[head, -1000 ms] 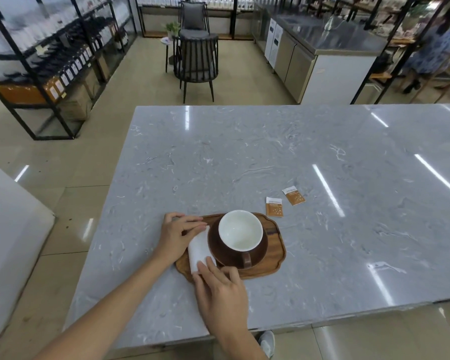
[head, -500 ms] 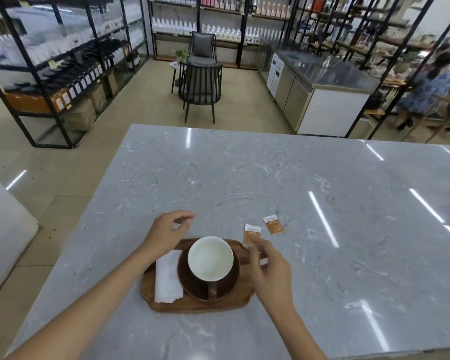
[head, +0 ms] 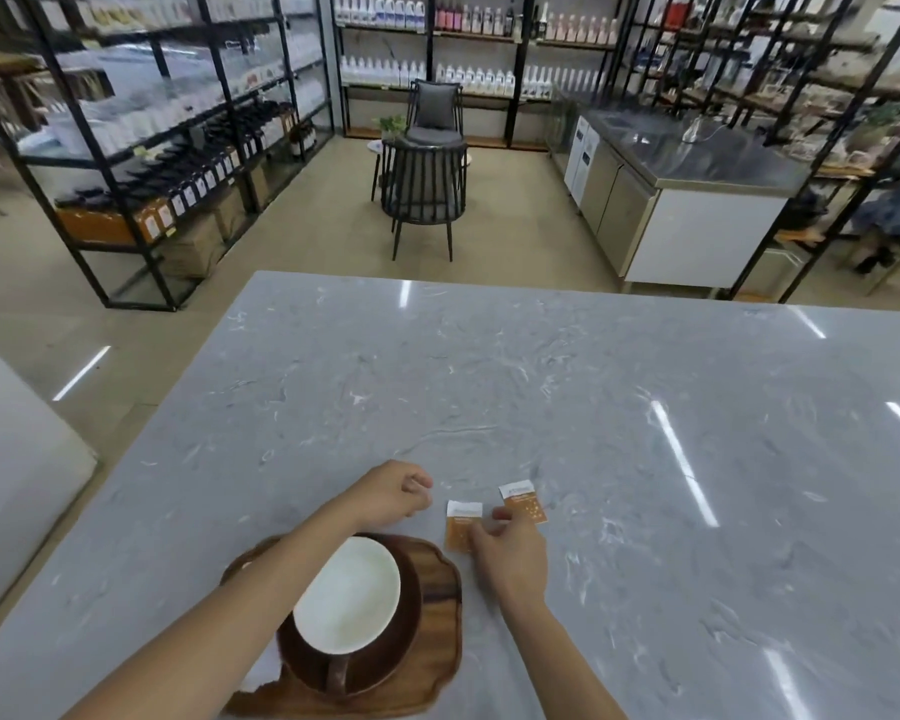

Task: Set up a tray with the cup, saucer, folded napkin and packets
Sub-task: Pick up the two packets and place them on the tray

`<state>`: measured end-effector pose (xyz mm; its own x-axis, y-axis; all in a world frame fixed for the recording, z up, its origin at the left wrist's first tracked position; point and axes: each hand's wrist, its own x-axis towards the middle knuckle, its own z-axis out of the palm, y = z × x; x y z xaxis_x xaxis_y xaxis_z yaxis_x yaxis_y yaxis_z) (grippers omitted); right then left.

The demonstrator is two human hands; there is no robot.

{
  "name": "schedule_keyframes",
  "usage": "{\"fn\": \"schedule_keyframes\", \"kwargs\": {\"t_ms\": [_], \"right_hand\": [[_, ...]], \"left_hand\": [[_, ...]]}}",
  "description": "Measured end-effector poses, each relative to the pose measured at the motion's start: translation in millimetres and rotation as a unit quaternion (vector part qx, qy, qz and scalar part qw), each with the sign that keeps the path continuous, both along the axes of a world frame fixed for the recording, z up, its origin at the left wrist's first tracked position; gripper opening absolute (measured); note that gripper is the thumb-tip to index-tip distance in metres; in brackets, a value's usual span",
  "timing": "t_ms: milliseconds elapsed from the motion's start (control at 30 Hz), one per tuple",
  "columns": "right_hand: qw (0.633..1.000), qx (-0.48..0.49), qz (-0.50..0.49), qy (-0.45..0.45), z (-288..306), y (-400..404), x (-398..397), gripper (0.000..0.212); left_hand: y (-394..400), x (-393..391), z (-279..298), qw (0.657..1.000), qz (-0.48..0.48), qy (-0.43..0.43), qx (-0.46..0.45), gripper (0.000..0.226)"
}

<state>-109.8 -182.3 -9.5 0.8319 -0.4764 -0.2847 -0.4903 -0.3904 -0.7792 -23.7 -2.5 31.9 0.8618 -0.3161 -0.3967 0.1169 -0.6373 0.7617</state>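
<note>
On the tabletop (head: 541, 387), the right hand's (head: 513, 556) fingertips touch thin, light, flat sugar packets (head: 462, 524); pinch an edge. The left hand (head: 393, 493) hangs loosely curled, empty.

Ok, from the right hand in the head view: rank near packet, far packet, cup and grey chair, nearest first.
From the right hand:
1. Near packet, at its fingertips.
2. Far packet, just beyond; too close to call against the first.
3. Cup, to its left on the tray.
4. Grey chair, across the floor.
</note>
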Motion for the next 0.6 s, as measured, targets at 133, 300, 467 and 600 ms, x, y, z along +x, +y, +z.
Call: {"fn": "schedule_keyframes", "kwargs": {"t_ms": [133,300,467,600], "right_hand": [[0.998,0.056,0.003,-0.007,-4,-4,7,0.030],[0.963,0.266,-0.013,-0.037,7,-4,4,0.010],[0.913,0.407,0.000,-0.022,34,-9,-2,0.010],[0.876,0.481,-0.004,-0.039,45,-13,-8,0.014]], "left_hand": [[-15,0,-11,1.000,-0.003,0.022,0.002,0.025],[-22,-3,0,0.996,-0.002,0.081,-0.032,0.030],[-27,-14,27,0.986,0.009,0.135,-0.096,0.026],[-29,-26,51,0.984,0.017,0.096,-0.152,0.029]]}}
